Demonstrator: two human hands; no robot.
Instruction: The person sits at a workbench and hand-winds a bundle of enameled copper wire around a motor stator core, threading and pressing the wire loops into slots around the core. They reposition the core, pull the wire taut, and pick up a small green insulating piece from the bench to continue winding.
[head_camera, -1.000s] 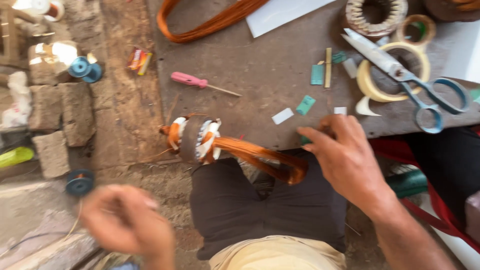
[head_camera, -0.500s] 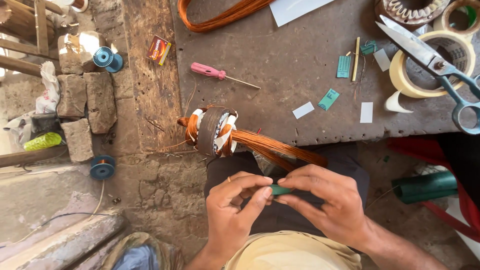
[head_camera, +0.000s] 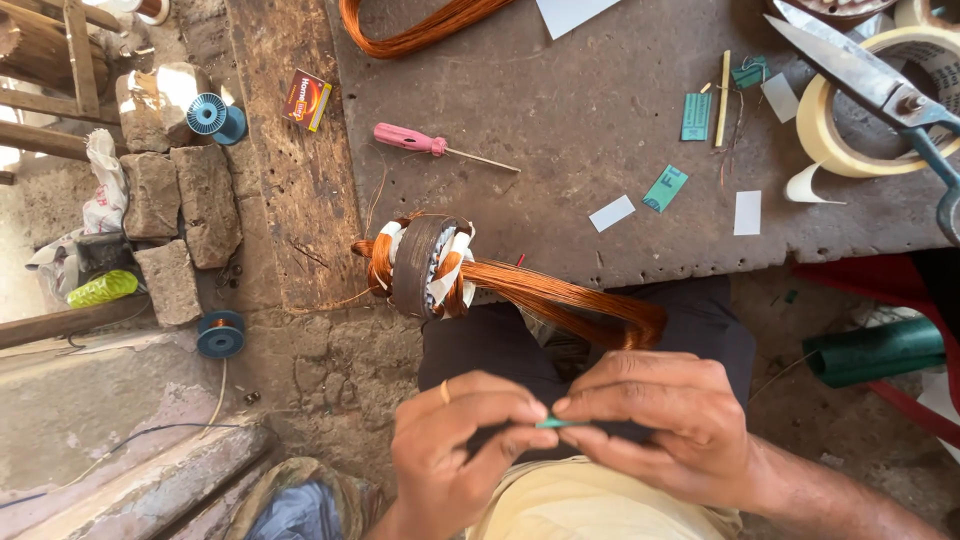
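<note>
Over my lap, my left hand (head_camera: 460, 440) and my right hand (head_camera: 665, 420) pinch a small green paper strip (head_camera: 550, 423) between fingertips, one hand on each end. Just above them a motor stator (head_camera: 425, 265) with white paper liners lies at the board's edge. A thick bundle of copper wire (head_camera: 560, 295) runs from it across my dark trousers. Neither hand touches the stator.
On the dark board (head_camera: 600, 90) lie a pink screwdriver (head_camera: 425, 142), green and white paper slips (head_camera: 665, 188), scissors (head_camera: 870, 80), a tape roll (head_camera: 870, 120) and a copper coil (head_camera: 420, 30). Blue wire spools (head_camera: 215, 115) and stone blocks (head_camera: 180, 205) sit left. A green roll (head_camera: 875, 350) lies right.
My right hand left the board's edge and came down to my lap. My left hand rose to meet it, and both now pinch the green strip.
</note>
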